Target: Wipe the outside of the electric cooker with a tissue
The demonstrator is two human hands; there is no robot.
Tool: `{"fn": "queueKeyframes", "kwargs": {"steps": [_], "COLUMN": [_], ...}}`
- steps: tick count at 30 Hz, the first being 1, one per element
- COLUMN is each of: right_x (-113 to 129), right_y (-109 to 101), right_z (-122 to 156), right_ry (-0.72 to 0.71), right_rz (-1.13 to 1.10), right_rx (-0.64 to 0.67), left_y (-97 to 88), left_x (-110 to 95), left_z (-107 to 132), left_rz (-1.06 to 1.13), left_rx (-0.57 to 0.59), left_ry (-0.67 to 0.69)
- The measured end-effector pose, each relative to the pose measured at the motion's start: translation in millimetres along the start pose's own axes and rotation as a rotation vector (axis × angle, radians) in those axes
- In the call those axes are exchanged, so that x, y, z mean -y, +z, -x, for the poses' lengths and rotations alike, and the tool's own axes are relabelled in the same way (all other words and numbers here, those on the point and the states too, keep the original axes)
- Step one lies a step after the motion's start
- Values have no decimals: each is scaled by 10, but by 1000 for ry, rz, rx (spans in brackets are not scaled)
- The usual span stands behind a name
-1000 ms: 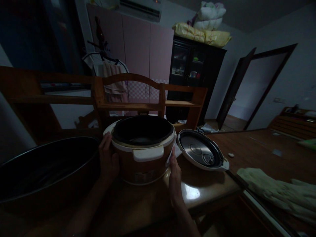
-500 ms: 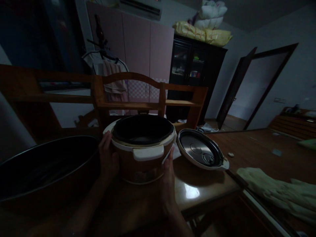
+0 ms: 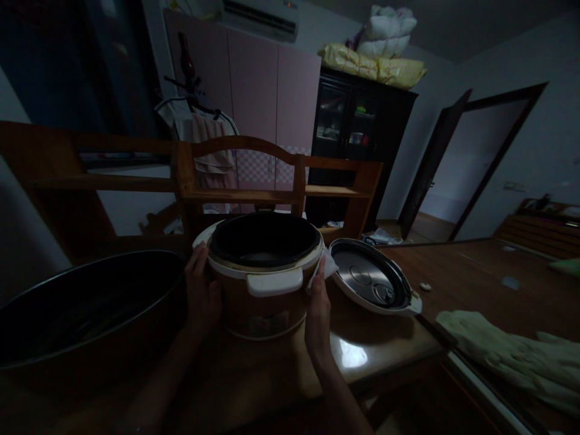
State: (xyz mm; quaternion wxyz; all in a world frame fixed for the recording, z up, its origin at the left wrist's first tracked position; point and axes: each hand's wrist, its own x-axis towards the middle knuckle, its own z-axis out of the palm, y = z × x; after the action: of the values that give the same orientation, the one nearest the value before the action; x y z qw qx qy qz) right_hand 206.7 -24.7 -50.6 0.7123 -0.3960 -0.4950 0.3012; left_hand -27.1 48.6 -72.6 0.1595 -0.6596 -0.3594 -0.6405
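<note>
A rice cooker (image 3: 233, 296) stands upright on the wooden table (image 3: 362, 362), its lid off and its dark inside facing up. My left hand (image 3: 199, 296) lies along the cooker's left side, fingers stretched out and touching near the rim. On the right side, my right hand (image 3: 318, 317) presses a crumpled white cloth or tissue (image 3: 329, 264) against the cooker wall, just under the rim. Beside it rests the round lid (image 3: 362, 275), inner metal side up. The cooker's inner bottom is too dark to make out.
A large dark basin (image 3: 136, 335) stands close to my left forearm. Behind the cooker runs a wooden shelf rail (image 3: 244, 194). To the right, a pale green cloth (image 3: 493, 344) and a small white round object (image 3: 425, 286) lie on a wide brown surface.
My right hand has moved slightly up and right along the cooker's side, and the white cloth shows bunched above its fingers. My left hand stays against the cooker.
</note>
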Motion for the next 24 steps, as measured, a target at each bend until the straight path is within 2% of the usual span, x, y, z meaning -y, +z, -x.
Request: {"fn": "queueKeyframes", "kwargs": {"steps": [16,24], "right_x": [5,-149], "right_y": [-9,139], "right_z": [210,561], "right_ry": [35,101], "right_rz": [-13,79], "right_rx": [7,76], "left_y": [-6,-23], "left_x": [24,8], "left_z": [0,1], "left_rz": [3,13], "left_rx": [12,22], "left_ry": [4,7]}}
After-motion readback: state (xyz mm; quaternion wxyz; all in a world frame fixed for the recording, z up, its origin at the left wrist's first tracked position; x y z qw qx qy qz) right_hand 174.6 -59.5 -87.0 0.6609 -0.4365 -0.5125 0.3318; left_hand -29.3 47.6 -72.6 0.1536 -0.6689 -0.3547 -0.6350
